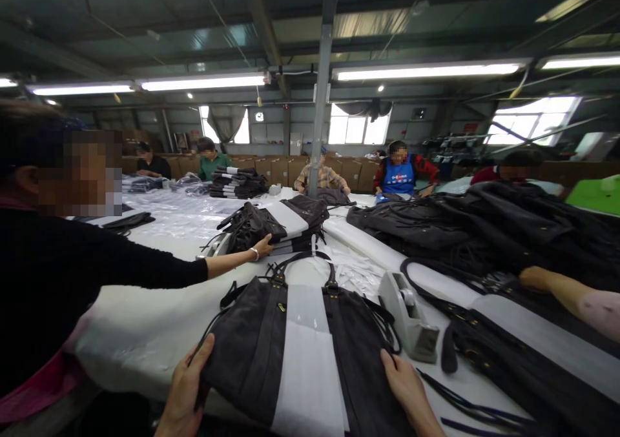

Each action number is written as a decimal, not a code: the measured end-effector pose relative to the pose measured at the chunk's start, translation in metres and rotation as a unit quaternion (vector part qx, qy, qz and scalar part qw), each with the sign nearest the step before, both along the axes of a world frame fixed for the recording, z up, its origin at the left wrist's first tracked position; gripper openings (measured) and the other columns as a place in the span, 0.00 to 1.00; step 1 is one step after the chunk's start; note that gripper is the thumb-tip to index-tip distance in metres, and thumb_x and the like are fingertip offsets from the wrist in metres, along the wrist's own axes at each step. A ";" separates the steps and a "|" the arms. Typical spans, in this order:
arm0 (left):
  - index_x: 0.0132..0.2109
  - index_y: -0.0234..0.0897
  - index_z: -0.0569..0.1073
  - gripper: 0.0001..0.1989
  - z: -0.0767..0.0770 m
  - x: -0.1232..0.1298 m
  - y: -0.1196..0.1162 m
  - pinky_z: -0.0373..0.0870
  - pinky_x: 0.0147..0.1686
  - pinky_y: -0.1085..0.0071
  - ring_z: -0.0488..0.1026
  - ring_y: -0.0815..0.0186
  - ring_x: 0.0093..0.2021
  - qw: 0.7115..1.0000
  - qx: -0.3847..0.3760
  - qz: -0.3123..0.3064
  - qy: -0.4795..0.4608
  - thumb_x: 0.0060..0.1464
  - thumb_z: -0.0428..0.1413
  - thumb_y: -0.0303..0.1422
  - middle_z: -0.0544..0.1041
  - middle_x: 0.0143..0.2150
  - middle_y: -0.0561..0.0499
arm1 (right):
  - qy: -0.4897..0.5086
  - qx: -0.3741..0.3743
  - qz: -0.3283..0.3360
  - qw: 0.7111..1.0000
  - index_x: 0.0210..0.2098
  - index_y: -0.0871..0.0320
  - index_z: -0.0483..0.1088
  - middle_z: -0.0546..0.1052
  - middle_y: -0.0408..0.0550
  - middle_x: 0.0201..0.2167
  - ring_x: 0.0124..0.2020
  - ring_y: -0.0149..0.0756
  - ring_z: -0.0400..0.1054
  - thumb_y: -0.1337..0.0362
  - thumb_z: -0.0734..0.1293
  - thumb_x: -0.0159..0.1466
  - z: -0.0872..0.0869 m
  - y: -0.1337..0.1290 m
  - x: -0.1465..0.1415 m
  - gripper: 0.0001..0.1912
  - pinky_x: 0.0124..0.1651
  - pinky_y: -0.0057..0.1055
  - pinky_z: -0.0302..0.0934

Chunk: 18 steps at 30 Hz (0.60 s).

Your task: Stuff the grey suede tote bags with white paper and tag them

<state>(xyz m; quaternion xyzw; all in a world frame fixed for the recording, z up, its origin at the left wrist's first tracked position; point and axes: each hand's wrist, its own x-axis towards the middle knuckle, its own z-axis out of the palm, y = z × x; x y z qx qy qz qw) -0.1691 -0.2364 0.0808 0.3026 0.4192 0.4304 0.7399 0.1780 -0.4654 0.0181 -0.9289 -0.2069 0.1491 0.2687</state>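
Note:
A dark grey handbag (242,343) lies in front of me with its two handles pointing away. A white paper band (310,359) wraps around its middle. My left hand (188,382) grips the bag's left edge, thumb on top and fingers partly hidden beneath. On the opposite edge, my right hand (404,385) holds the bag, its fingertips largely out of sight. Just beyond the bag's right side stands a grey-white tape dispenser (409,317). Past the handles sits a stack of similar banded bags (295,221).
At left, a co-worker's arm (232,263) reaches to the stack. Another person's hand (537,279) touches the bag pile (484,224) at right. A second banded bag (523,353) lies nearer. White strips (358,275) litter the table; a metal post (322,114) rises beyond.

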 end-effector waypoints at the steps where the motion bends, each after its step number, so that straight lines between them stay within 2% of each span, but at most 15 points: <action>1: 0.51 0.33 0.73 0.18 0.002 0.001 0.000 0.72 0.50 0.63 0.75 0.58 0.47 1.000 0.000 -0.003 -0.002 0.52 0.59 0.29 0.79 0.45 0.45 | 0.005 -0.001 -0.003 1.000 0.36 0.64 0.74 0.77 0.58 0.40 0.45 0.47 0.70 0.55 0.51 0.66 0.001 0.001 0.000 0.25 0.42 0.31 0.59; 7: 0.50 0.30 0.74 0.16 0.012 0.005 0.000 0.73 0.48 0.65 0.76 0.58 0.46 1.000 0.015 0.006 0.000 0.53 0.57 0.28 0.79 0.43 0.43 | 0.047 -0.024 -0.036 0.998 0.34 0.63 0.75 0.77 0.58 0.38 0.47 0.48 0.70 0.52 0.46 0.67 0.007 0.008 0.001 0.31 0.45 0.33 0.61; 18: 0.47 0.31 0.75 0.15 -0.006 -0.001 0.001 0.72 0.50 0.62 0.76 0.56 0.46 1.000 -0.023 0.004 -0.011 0.52 0.59 0.31 0.80 0.43 0.43 | 0.068 0.006 -0.050 0.996 0.32 0.62 0.76 0.78 0.60 0.39 0.49 0.51 0.69 0.51 0.47 0.64 0.002 0.006 0.010 0.31 0.48 0.35 0.62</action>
